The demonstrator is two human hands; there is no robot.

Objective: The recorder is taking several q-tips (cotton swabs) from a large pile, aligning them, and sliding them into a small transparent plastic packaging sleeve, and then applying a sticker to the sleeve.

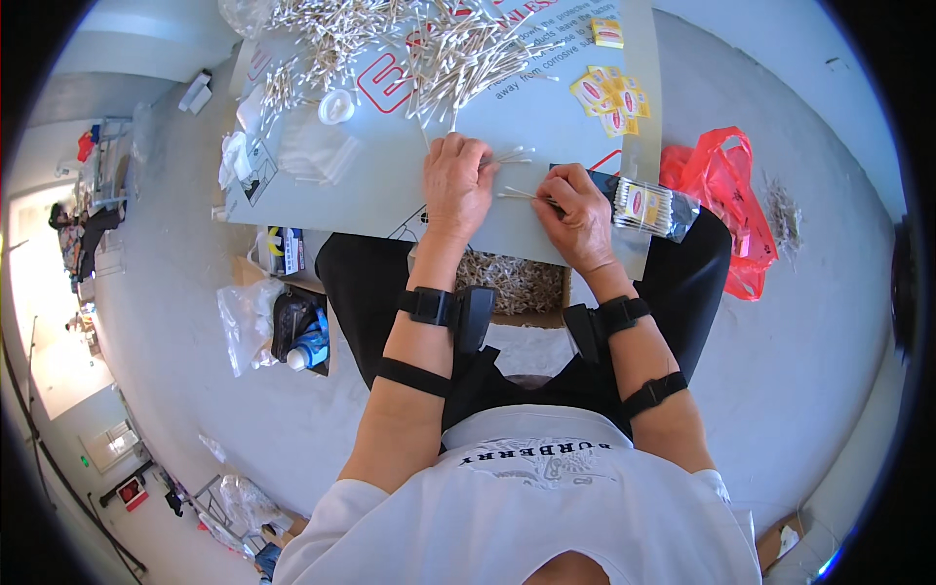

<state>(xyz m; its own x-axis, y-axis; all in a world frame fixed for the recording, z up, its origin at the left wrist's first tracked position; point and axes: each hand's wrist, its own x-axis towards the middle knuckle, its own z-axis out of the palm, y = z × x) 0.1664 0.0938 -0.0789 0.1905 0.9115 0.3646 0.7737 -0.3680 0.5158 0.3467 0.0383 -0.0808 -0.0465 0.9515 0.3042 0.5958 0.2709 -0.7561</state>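
My left hand [456, 187] is closed around a few cotton swabs [513, 154], whose white tips stick out to the right. Facing it, my right hand [575, 220] pinches some more swabs [519, 194] that point left. Both hands are over the near edge of the table [390, 185]. Beyond them lies a big loose heap of cotton swabs [468, 68]. A clear bag packed with swabs and a yellow label [651, 208] rests just right of my right hand. Yellow paper labels [612, 99] are scattered at the table's right side.
Clear flat bags [317, 151] and a round white container [336, 107] lie at the left. A yellow stack [606, 32] sits far right. Below the table edge stands a carton of swabs [517, 283]. A red plastic bag [717, 185] is at the right, an open box [302, 327] at the left.
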